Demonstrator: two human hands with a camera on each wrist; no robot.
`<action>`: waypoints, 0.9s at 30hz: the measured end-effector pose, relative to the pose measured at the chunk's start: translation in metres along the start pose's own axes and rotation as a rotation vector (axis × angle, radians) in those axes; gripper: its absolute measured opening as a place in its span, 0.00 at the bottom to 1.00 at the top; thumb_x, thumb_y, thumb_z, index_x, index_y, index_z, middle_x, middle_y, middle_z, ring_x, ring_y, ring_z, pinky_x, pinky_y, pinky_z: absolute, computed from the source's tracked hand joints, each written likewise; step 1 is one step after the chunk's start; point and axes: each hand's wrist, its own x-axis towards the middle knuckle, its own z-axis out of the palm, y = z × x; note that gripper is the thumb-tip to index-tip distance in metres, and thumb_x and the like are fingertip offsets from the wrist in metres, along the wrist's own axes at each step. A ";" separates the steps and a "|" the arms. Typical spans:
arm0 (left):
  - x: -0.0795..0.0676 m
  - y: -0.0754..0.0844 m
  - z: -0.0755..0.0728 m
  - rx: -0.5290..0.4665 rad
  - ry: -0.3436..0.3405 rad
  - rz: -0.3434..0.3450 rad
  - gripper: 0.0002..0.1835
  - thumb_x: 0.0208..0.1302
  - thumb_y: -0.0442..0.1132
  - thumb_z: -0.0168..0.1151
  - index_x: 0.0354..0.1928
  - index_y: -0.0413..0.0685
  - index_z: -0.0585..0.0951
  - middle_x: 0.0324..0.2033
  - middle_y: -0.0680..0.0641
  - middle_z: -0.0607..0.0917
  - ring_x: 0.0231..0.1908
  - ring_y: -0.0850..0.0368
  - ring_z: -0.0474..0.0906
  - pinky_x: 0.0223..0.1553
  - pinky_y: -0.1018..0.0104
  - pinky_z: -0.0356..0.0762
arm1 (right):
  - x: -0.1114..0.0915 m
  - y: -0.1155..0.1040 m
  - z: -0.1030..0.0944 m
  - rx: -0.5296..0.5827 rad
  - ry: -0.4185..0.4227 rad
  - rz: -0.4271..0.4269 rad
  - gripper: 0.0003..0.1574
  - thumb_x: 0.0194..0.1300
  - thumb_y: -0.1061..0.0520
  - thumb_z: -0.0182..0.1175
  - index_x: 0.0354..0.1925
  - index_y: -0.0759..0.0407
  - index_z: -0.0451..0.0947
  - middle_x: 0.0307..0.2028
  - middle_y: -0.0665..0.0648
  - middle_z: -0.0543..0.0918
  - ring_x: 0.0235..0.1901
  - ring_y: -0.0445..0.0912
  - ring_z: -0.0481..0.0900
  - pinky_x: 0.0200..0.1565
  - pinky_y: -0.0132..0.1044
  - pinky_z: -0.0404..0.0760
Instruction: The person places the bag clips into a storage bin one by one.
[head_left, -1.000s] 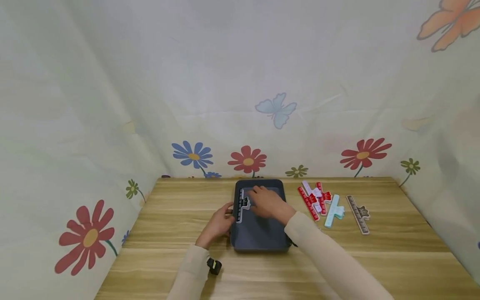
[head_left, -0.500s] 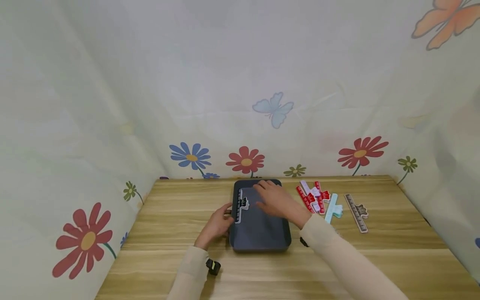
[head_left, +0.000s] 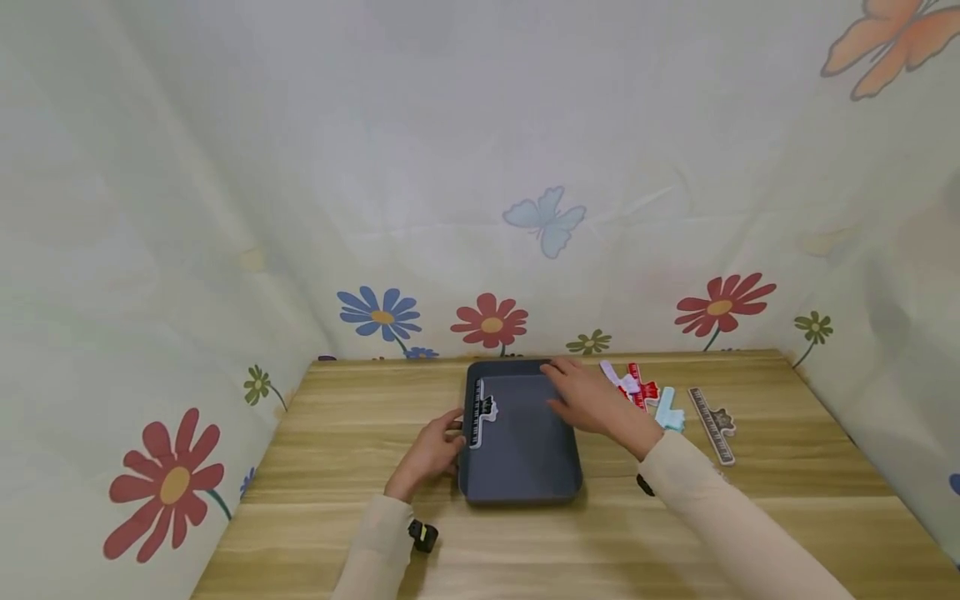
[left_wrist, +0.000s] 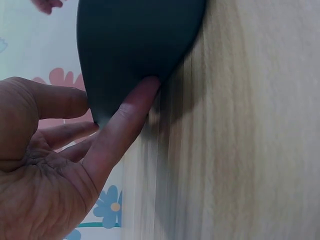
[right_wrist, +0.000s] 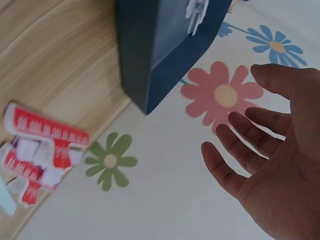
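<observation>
A dark grey rectangular tray (head_left: 521, 467) stands on the wooden table. Along its inner left side lies a black-and-white long clip (head_left: 477, 421) with a keyboard print. My left hand (head_left: 429, 454) is at the tray's left side. In the left wrist view its long, nearly straight fingers (left_wrist: 122, 117) touch the outer wall and edge. Over the tray's upper right rim is my right hand (head_left: 596, 400), fingers extended and holding nothing; the right wrist view shows its palm (right_wrist: 280, 160) bare and apart from the tray. My right hand and forearm hide part of the clip pile.
Right of the tray lie red clips (head_left: 643, 390), a lilac clip (head_left: 613, 373) and a light blue clip (head_left: 666, 412). Farther right is a grey-brown clip (head_left: 712, 427) with a keyboard print. A flower-printed curtain (head_left: 420, 208) stands behind the table.
My right hand has moved right, from beside the black-and-white clip to over the tray's right rim. My left hand, the tray and that clip stay about where they were.
</observation>
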 end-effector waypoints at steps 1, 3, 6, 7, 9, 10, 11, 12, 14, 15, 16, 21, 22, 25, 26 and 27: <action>-0.001 0.000 0.000 -0.004 -0.002 -0.003 0.31 0.67 0.25 0.51 0.72 0.39 0.62 0.62 0.28 0.73 0.54 0.36 0.79 0.23 0.57 0.85 | -0.002 0.003 0.001 -0.002 0.000 0.000 0.37 0.68 0.48 0.61 0.68 0.64 0.66 0.66 0.66 0.71 0.65 0.60 0.70 0.63 0.55 0.74; -0.001 -0.001 0.000 -0.011 -0.002 -0.003 0.31 0.67 0.26 0.51 0.72 0.39 0.62 0.62 0.29 0.73 0.53 0.36 0.80 0.23 0.57 0.85 | -0.007 0.008 0.001 0.007 -0.001 0.012 0.37 0.68 0.49 0.61 0.68 0.64 0.66 0.66 0.66 0.71 0.65 0.60 0.71 0.63 0.55 0.74; -0.002 -0.002 0.000 -0.018 -0.005 0.002 0.31 0.68 0.26 0.50 0.73 0.39 0.61 0.62 0.29 0.73 0.52 0.37 0.80 0.23 0.57 0.85 | -0.014 0.017 0.001 0.006 0.008 0.024 0.37 0.67 0.49 0.62 0.68 0.63 0.66 0.65 0.65 0.72 0.64 0.60 0.71 0.62 0.55 0.74; -0.002 -0.002 0.000 -0.019 -0.004 -0.002 0.31 0.68 0.26 0.50 0.73 0.40 0.62 0.62 0.29 0.73 0.52 0.37 0.80 0.23 0.57 0.85 | -0.016 0.020 0.001 0.003 0.010 0.026 0.37 0.67 0.49 0.62 0.68 0.63 0.66 0.64 0.65 0.72 0.63 0.60 0.71 0.61 0.55 0.75; -0.002 -0.001 0.000 -0.017 -0.008 0.006 0.31 0.68 0.26 0.50 0.73 0.39 0.61 0.62 0.29 0.73 0.52 0.37 0.80 0.23 0.57 0.85 | -0.022 0.026 0.001 -0.003 0.014 0.034 0.36 0.67 0.50 0.62 0.68 0.63 0.67 0.64 0.65 0.73 0.63 0.60 0.72 0.60 0.54 0.76; -0.002 -0.001 0.000 -0.015 -0.008 0.007 0.31 0.68 0.26 0.50 0.73 0.39 0.61 0.62 0.29 0.73 0.52 0.37 0.80 0.23 0.57 0.85 | -0.024 0.029 0.000 -0.003 0.014 0.037 0.36 0.67 0.50 0.62 0.68 0.63 0.67 0.63 0.65 0.72 0.63 0.60 0.72 0.59 0.54 0.77; -0.002 -0.001 0.000 -0.014 -0.006 0.007 0.31 0.68 0.26 0.50 0.73 0.39 0.61 0.62 0.29 0.73 0.52 0.37 0.80 0.23 0.57 0.85 | -0.027 0.032 0.000 -0.003 0.017 0.039 0.36 0.67 0.50 0.62 0.68 0.63 0.67 0.63 0.66 0.72 0.63 0.60 0.72 0.58 0.55 0.77; -0.001 -0.001 0.000 -0.015 -0.006 0.006 0.31 0.68 0.26 0.50 0.73 0.39 0.61 0.62 0.29 0.73 0.52 0.37 0.80 0.23 0.57 0.85 | -0.029 0.034 0.000 -0.005 0.018 0.045 0.36 0.67 0.50 0.62 0.68 0.63 0.67 0.63 0.66 0.72 0.63 0.60 0.72 0.57 0.55 0.78; 0.000 -0.001 -0.001 -0.011 -0.002 0.006 0.31 0.68 0.26 0.50 0.73 0.40 0.61 0.62 0.29 0.73 0.51 0.37 0.81 0.24 0.57 0.85 | -0.032 0.040 -0.001 -0.006 0.024 0.060 0.36 0.67 0.50 0.62 0.68 0.63 0.67 0.63 0.66 0.73 0.63 0.60 0.71 0.57 0.55 0.78; -0.001 0.000 -0.001 -0.010 -0.003 0.009 0.31 0.68 0.26 0.50 0.73 0.39 0.61 0.62 0.29 0.73 0.51 0.37 0.81 0.23 0.57 0.85 | -0.034 0.043 -0.001 0.000 0.024 0.068 0.36 0.67 0.50 0.63 0.67 0.63 0.67 0.63 0.66 0.73 0.63 0.61 0.71 0.57 0.56 0.78; -0.001 0.000 -0.001 -0.005 -0.002 0.004 0.31 0.68 0.26 0.50 0.73 0.40 0.61 0.62 0.29 0.73 0.51 0.38 0.81 0.24 0.57 0.85 | -0.036 0.046 -0.001 0.004 0.020 0.078 0.36 0.66 0.51 0.63 0.67 0.63 0.67 0.63 0.66 0.72 0.63 0.61 0.71 0.57 0.56 0.78; -0.003 -0.001 0.001 0.002 -0.019 0.009 0.31 0.68 0.26 0.49 0.73 0.39 0.61 0.62 0.27 0.73 0.53 0.37 0.80 0.23 0.57 0.85 | -0.050 0.062 0.002 0.022 0.012 0.113 0.37 0.64 0.54 0.65 0.67 0.66 0.67 0.62 0.68 0.73 0.61 0.64 0.72 0.58 0.58 0.77; -0.003 -0.001 0.001 0.002 -0.019 0.009 0.31 0.68 0.26 0.49 0.73 0.39 0.61 0.62 0.27 0.73 0.53 0.37 0.79 0.24 0.57 0.85 | -0.053 0.065 0.002 0.018 0.013 0.115 0.37 0.64 0.54 0.65 0.67 0.67 0.67 0.61 0.69 0.73 0.61 0.64 0.72 0.58 0.58 0.77; -0.004 -0.001 0.001 -0.007 -0.018 0.006 0.31 0.68 0.26 0.49 0.73 0.39 0.60 0.62 0.27 0.72 0.54 0.36 0.79 0.24 0.57 0.85 | -0.060 0.073 0.003 0.020 0.007 0.139 0.37 0.65 0.54 0.64 0.67 0.68 0.67 0.62 0.69 0.73 0.61 0.64 0.72 0.59 0.58 0.76; -0.004 -0.001 0.001 -0.007 -0.017 0.004 0.31 0.68 0.26 0.49 0.73 0.39 0.60 0.62 0.27 0.72 0.54 0.36 0.79 0.24 0.57 0.85 | -0.062 0.075 0.002 0.019 0.004 0.143 0.37 0.65 0.54 0.64 0.66 0.68 0.67 0.62 0.70 0.73 0.61 0.64 0.72 0.59 0.59 0.76; -0.004 0.000 0.001 -0.010 -0.015 0.002 0.31 0.68 0.26 0.49 0.73 0.39 0.60 0.62 0.28 0.72 0.54 0.36 0.79 0.24 0.57 0.85 | -0.063 0.077 0.002 0.022 -0.003 0.154 0.36 0.66 0.54 0.63 0.67 0.68 0.67 0.63 0.70 0.72 0.62 0.65 0.71 0.60 0.59 0.75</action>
